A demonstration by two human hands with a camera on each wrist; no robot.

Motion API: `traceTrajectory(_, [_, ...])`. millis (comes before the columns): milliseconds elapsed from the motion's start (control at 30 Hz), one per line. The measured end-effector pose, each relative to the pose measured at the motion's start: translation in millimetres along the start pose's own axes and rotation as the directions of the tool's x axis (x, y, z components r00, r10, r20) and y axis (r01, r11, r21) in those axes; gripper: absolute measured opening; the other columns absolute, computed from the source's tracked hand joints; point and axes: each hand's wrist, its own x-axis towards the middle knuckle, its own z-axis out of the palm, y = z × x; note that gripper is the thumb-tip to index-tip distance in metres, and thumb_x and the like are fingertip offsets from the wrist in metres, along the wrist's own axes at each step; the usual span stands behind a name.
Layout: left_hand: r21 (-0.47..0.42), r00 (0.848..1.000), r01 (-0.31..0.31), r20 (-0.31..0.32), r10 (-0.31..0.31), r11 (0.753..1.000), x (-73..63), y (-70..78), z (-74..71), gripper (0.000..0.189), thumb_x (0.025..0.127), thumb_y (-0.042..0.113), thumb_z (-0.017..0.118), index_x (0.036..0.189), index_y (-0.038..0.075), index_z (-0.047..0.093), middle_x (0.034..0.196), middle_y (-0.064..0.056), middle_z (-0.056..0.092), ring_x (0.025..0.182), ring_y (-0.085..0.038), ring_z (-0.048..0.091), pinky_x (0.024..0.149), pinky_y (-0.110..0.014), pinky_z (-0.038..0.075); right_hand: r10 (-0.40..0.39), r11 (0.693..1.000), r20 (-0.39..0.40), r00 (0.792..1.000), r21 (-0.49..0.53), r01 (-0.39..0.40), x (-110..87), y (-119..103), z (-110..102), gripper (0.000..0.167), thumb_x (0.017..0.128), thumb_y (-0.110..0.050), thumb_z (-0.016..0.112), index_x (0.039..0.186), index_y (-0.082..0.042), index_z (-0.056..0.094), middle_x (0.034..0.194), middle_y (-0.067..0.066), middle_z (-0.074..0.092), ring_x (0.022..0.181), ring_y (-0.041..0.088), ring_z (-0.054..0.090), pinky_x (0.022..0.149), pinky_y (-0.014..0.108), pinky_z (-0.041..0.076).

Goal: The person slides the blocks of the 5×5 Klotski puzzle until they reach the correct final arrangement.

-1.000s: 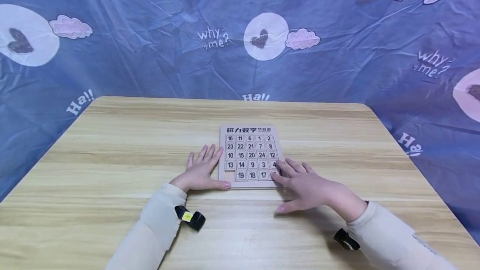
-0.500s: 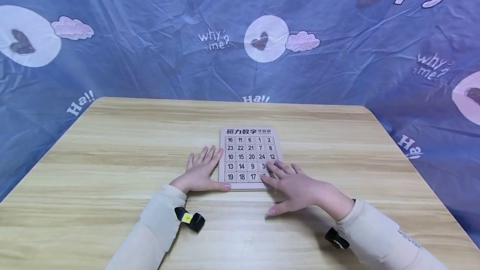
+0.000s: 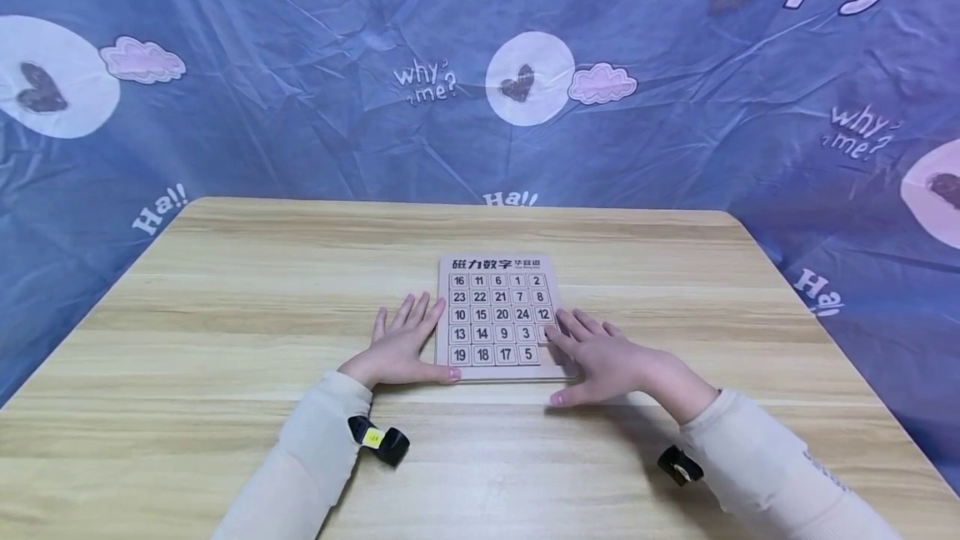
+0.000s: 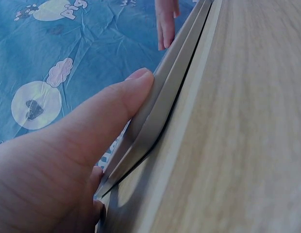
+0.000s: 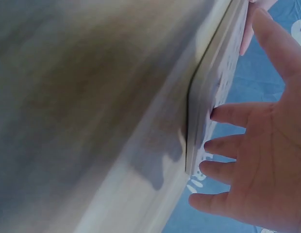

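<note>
A sliding number puzzle lies flat on the table, its tiles printed with black numbers. My left hand rests spread at its left side, fingertips at the edge and thumb on the near left corner. In the left wrist view that thumb presses the board's rim. My right hand hovers over the right edge, its index fingertip on the right-column tile below the 12, covering most of its number. Beneath that tile, the near right slot is bare. The right wrist view shows the right fingers extended and apart.
The wooden table extends around the puzzle on every side. Behind it hangs a blue printed cloth. A small black wrist device sits on the left sleeve, another black device on the right one.
The bottom-row tiles slid left, filling the near left gap and leaving one at the near right. My right hand moved left with them, then back right and up to the tile above. The left hand stayed.
</note>
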Motion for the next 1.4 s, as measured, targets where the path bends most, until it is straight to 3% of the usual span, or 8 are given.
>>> traceTrajectory(367, [0.007,1.000,-0.002,-0.003,0.003,1.000,-0.6,-1.2,-0.4,0.106,0.063,0.067,0.056,0.140,0.014,0.006,0.142,-0.012,-0.002,0.127,-0.027,-0.010,0.094,-0.053,-0.013,-0.047,0.999,0.000,0.999,-0.016,0.047,-10.0,-9,1,0.095,0.068,-0.061,0.057,0.130,0.006,0.031,0.138,0.026,0.013,0.123,0.044,0.009,0.090,0.063,0.012])
traceTrajectory(667, [0.017,1.000,-0.013,-0.009,0.013,1.000,-0.1,-2.0,0.1,0.104,0.065,0.067,0.054,0.140,0.013,0.006,0.142,-0.013,-0.002,0.127,-0.029,-0.009,0.093,-0.053,-0.012,-0.077,0.997,0.048,0.996,-0.014,0.078,-14.8,-15,-3,0.093,0.069,-0.061,0.056,0.129,0.006,0.034,0.138,0.024,0.013,0.124,0.041,0.006,0.091,0.062,0.010])
traceTrajectory(900, [0.012,1.000,-0.007,-0.011,0.007,1.000,-1.6,-2.6,3.0,0.106,0.063,0.068,0.054,0.140,0.013,0.006,0.142,-0.013,-0.002,0.127,-0.029,-0.008,0.094,-0.054,-0.012,-0.110,0.993,0.033,0.993,-0.031,0.111,9.4,-32,-10,0.093,0.068,-0.063,0.054,0.133,-0.001,0.030,0.139,0.023,0.008,0.125,0.040,0.003,0.093,0.060,0.006])
traceTrajectory(1167, [0.018,1.000,-0.021,-0.020,0.022,1.000,-1.6,-2.0,3.9,0.104,0.064,0.068,0.054,0.140,0.012,0.008,0.142,-0.014,-0.001,0.127,-0.030,-0.008,0.093,-0.055,-0.012,-0.100,0.985,0.064,0.993,-0.133,0.108,46.0,-58,-4,0.094,0.066,-0.068,0.052,0.138,-0.016,0.023,0.141,0.018,0.006,0.126,0.036,0.002,0.095,0.057,0.006])
traceTrajectory(1400, [0.022,1.000,-0.025,-0.019,0.025,0.999,0.0,-1.9,2.8,0.104,0.065,0.068,0.053,0.140,0.012,0.007,0.142,-0.015,0.000,0.127,-0.030,-0.008,0.093,-0.055,-0.012,-0.064,0.979,0.090,0.994,-0.188,0.080,53.9,-65,-4,0.092,0.066,-0.068,0.051,0.138,-0.018,0.024,0.142,0.016,0.005,0.127,0.034,0.001,0.095,0.057,0.006])
